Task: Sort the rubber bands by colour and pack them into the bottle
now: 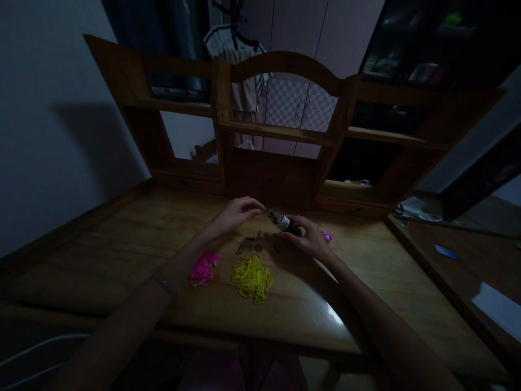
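Observation:
My right hand (307, 238) is closed round a small clear bottle (280, 220) with a white label and dark contents. The bottle is tilted, its mouth pointing up and left. Just left of that mouth is my left hand (243, 210), its fingers stretched out and slightly bent, with nothing visible in them. On the tabletop below lie several loose black bands (240, 249). Nearer to me is a heap of yellow bands (252, 278), and left of it a smaller heap of pink bands (204, 268). A purple item (326, 237) shows partly behind my right hand.
A wooden desk (134, 244) carries everything, with an open wooden shelf unit (280, 130) along its back edge. A white wall (49, 136) borders the left side. At the right, a lower surface holds a blue card (445, 251) and white paper (499, 309).

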### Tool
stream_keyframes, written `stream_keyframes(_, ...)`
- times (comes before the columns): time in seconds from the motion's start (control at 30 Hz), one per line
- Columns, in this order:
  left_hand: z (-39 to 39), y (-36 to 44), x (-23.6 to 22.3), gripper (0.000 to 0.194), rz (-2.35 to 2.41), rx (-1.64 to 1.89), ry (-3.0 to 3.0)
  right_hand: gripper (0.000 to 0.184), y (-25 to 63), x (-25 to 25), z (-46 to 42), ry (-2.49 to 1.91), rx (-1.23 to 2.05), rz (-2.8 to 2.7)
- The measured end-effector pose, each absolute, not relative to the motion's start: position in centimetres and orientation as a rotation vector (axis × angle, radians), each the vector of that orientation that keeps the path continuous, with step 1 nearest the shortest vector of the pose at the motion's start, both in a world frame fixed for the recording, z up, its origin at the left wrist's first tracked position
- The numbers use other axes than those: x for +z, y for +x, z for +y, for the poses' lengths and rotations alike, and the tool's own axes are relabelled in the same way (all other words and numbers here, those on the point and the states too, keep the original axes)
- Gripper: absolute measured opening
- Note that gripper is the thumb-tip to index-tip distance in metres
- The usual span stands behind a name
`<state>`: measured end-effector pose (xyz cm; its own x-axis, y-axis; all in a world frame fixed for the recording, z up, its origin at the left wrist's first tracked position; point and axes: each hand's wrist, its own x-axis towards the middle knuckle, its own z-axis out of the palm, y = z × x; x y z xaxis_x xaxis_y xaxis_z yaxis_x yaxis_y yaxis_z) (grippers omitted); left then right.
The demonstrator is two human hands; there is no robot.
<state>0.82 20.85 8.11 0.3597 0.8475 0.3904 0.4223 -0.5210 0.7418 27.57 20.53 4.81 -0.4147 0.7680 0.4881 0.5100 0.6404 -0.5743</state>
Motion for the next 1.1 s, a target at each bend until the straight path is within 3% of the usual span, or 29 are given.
stream_keyframes(0.1, 20.4, -1.8, 6.6, 0.034, 1.007, 0.576, 2.056, 0.048, 27.8, 4.7, 20.8, -1.004, 0.512, -2.049)
stream_keyframes(0.2, 19.5, -3.6, 5.5, 0.046, 1.034, 0.4, 2.083, 0.049, 28.1, 4.5, 21.2, -0.992, 0.552, -2.008)
stream_keyframes(0.57, 18.6, -1.1, 5.2, 0.018, 1.09, 0.407, 2.315, 0.048, 29.4, 3.6, 22.3, -0.979, 0.532, -1.95)
stream_keyframes(1.1, 21.2, 2.3, 4.4, 0.014, 1.077, 0.452, 2.495, 0.049, 30.1, 3.6, 22.6, -0.987, 0.559, -1.938)
